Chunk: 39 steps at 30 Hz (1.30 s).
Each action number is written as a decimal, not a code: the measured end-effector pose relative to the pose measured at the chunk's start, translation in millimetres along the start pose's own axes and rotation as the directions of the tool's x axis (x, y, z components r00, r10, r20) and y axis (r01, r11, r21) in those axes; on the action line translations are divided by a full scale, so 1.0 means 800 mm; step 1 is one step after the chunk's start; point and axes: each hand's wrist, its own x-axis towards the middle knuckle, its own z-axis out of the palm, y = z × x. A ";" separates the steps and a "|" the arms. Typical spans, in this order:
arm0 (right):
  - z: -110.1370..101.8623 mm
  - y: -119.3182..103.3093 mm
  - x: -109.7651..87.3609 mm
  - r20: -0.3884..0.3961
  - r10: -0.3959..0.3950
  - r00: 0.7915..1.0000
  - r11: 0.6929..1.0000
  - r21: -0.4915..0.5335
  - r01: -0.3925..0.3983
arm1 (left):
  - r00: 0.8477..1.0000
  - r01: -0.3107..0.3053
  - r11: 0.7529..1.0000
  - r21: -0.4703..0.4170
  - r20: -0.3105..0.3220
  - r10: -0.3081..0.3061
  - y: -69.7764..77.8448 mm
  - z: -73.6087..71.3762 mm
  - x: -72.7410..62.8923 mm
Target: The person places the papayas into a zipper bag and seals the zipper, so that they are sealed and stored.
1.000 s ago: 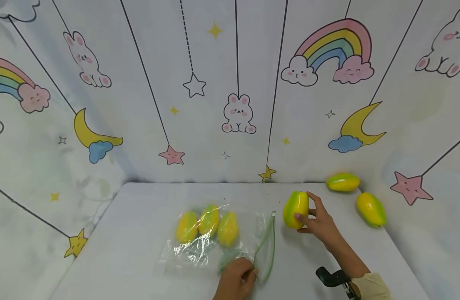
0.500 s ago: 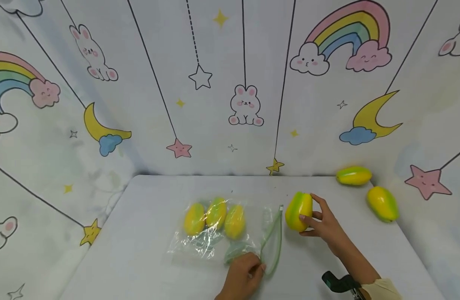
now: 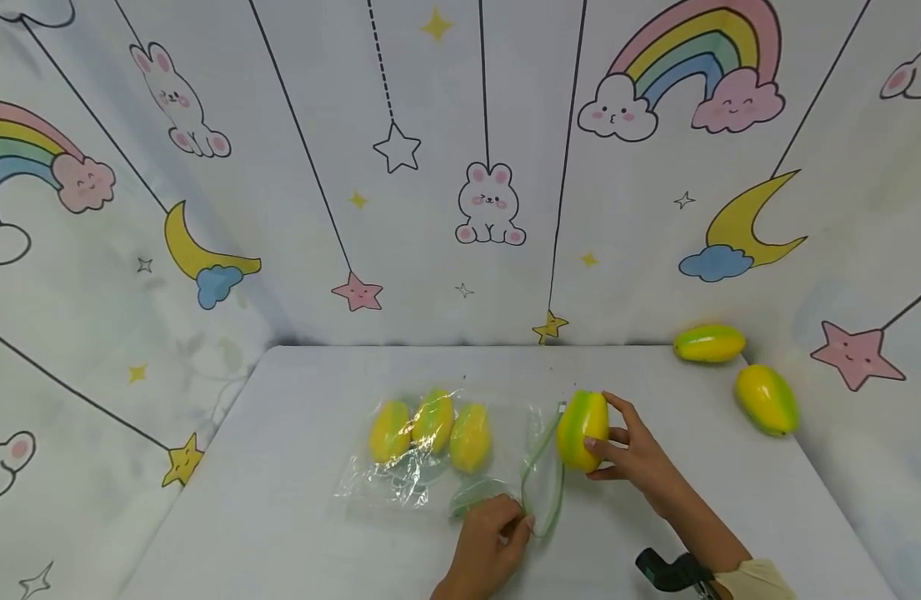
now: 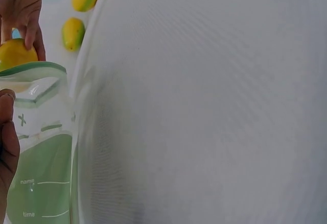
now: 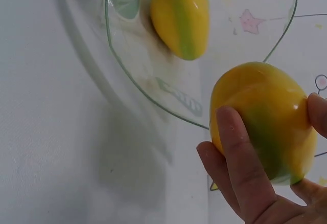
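Right of centre in the head view, a glossy yellow-and-green mango-shaped fruit (image 3: 583, 431) is gripped by the right hand (image 3: 633, 454), with fingers and thumb spread round its side. It is held just beside the mouth of a clear plastic bag with green rim and print (image 3: 508, 433); whether the rim is touched cannot be told. The fruit looks stiff and probably light, perhaps a moulded imitation; its shiny skin may slip, so the widest part is best encircled. At lower centre, the bag's edge is pinched by the left hand (image 3: 493, 537). The film seems limp and easily creased; hold is best kept at the rim. Three similar fruits (image 3: 433, 421) are contained in the bag. At the right, two loose fruits (image 3: 766, 400) are carried by the white bench (image 3: 280, 467).
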 end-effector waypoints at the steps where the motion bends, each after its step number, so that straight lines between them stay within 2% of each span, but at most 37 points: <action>1: 0.002 0.000 0.000 -0.002 0.002 1.000 1.000 -0.001 -0.002 | 1.000 0.008 1.000 -0.007 0.003 -0.008 0.000 0.000 0.000; 11: -0.003 0.008 -0.010 0.031 0.045 0.998 0.995 0.090 -0.048 | 1.000 0.000 1.000 -0.009 -0.010 0.000 0.002 0.000 0.000; 16: -0.003 0.022 -0.026 0.103 0.070 0.992 0.988 0.130 -0.084 | 1.000 0.026 0.999 -0.035 0.000 -0.026 0.004 0.000 -0.001; 20: 0.003 0.034 -0.029 0.172 0.056 0.983 0.987 0.139 -0.080 | 0.999 0.036 0.999 -0.023 0.008 -0.036 0.003 -0.001 -0.003; 25: 0.016 0.043 -0.025 0.231 0.054 0.971 0.988 0.128 -0.086 | 1.000 -0.011 1.000 0.014 -0.004 0.012 -0.001 -0.001 -0.004; 32: 0.036 0.039 -0.011 0.303 0.037 0.952 0.996 0.070 -0.061 | 0.994 -0.074 0.989 0.125 0.092 0.063 0.008 0.001 -0.007; 35: 0.045 0.032 -0.002 0.319 0.005 0.948 0.996 0.081 -0.033 | 0.988 -0.121 0.984 0.133 0.112 0.106 0.012 0.003 -0.010; 39: 0.058 0.035 0.008 0.332 -0.054 0.942 0.994 0.112 0.018 | 0.980 -0.144 0.983 0.110 0.150 0.127 0.016 0.010 -0.015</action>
